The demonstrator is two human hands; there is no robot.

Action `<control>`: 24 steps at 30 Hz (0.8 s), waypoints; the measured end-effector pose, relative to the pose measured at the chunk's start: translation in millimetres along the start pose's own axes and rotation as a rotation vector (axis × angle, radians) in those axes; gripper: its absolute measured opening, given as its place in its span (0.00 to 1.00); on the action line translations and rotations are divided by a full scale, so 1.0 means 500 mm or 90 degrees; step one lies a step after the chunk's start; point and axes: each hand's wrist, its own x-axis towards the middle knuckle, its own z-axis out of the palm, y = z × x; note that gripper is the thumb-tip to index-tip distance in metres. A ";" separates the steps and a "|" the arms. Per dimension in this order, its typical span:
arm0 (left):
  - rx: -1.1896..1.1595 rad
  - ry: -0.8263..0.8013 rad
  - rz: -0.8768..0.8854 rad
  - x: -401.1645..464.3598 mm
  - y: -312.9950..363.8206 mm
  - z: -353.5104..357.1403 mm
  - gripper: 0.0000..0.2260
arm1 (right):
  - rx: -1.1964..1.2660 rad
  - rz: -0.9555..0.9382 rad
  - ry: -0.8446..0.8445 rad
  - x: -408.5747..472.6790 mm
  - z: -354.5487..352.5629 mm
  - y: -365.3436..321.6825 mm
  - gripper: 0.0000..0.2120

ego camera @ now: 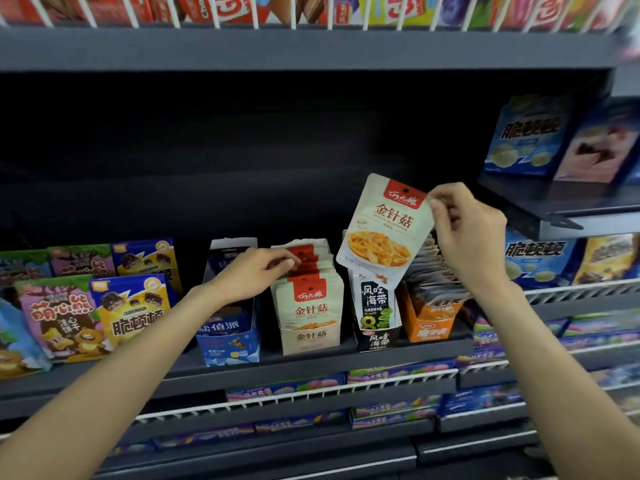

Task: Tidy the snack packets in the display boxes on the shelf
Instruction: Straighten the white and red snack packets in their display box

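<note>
Right hand [465, 230]: thumb and fingers pinch the top right corner of a mushroom packet [384, 230], held in the air to the hand's left.
Left hand [258, 271]: fingers curled on the tops of the packets standing in the beige box [311, 336]; appears to be parting or holding them back.
Key relation: beige box lies below and left of the right hand, just right of the left hand; the held packet hangs above the black box [377, 336], not its own.
Long axis: packet near upright, top tilted slightly right; stacked packets also upright, faces forward.
Judged next move: carry packet left and down into the gap at the left fingers.
Materials: packet is a flat, glossy, flexible pouch with a punched hang hole; boxes are thin card, open-topped.
Neighbours: orange box [429, 327] under the right wrist, crammed with leaning packets.
</note>
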 end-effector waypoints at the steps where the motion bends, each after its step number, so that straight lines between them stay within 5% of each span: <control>1: 0.004 0.002 -0.001 -0.004 0.001 0.001 0.11 | 0.001 0.003 0.000 -0.003 -0.006 0.001 0.06; 9: -0.135 -0.089 -0.115 0.041 0.022 -0.004 0.15 | 0.014 0.022 -0.005 -0.011 -0.025 0.001 0.05; 13: 0.090 -0.132 -0.070 0.100 0.012 -0.042 0.09 | 0.025 0.038 0.007 -0.010 -0.015 0.003 0.05; 19: 0.524 -0.112 0.056 0.115 0.015 -0.023 0.15 | 0.025 0.079 -0.019 -0.015 0.025 0.013 0.05; 24: 0.419 -0.080 0.024 0.132 0.006 -0.006 0.14 | 0.031 0.090 -0.048 -0.019 0.051 0.015 0.05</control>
